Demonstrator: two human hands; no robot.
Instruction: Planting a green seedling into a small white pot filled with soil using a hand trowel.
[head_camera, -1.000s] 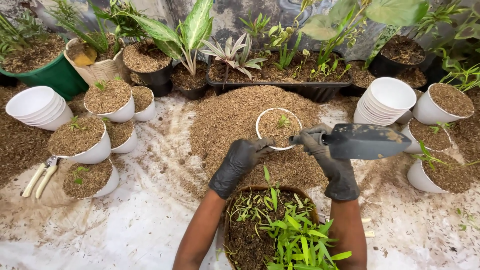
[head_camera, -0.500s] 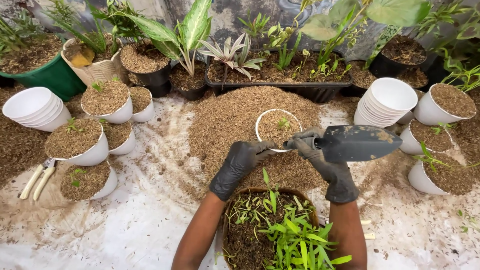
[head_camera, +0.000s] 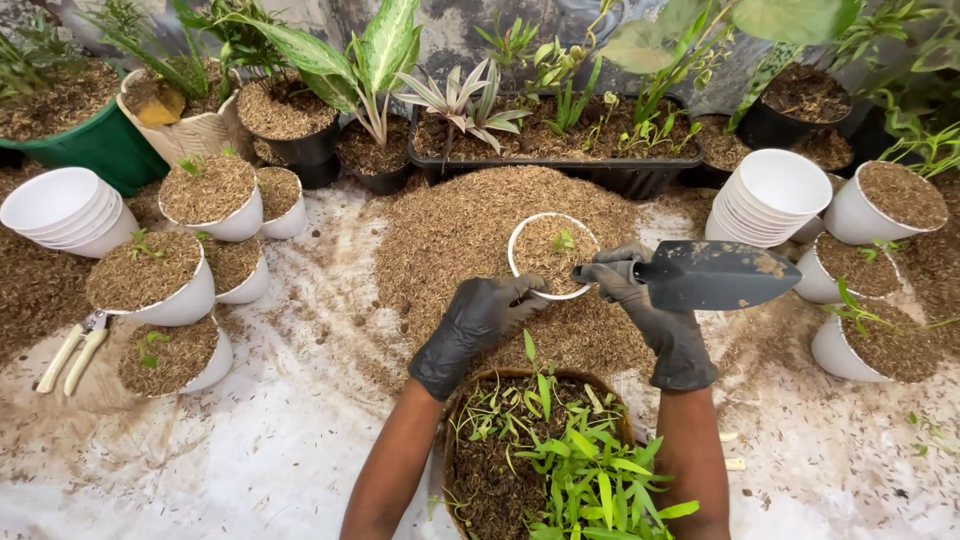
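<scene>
Both hands wear black gloves; forearms are bare.

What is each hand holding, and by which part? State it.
The right hand grips a dark trowel by its handle, blade pointing right. The left hand holds the near rim of a small white pot filled with brown husk.

Two gloved hands work here, left and right. One trowel. One pair of shears. Two stacks of empty white pots: one at left, one at right. Filled white pots: five at left, the nearest, one in the middle, and three at right as far as the edge shows, one being. One green tub. One long black tray. One brown basket of seedlings. One husk heap.
</scene>
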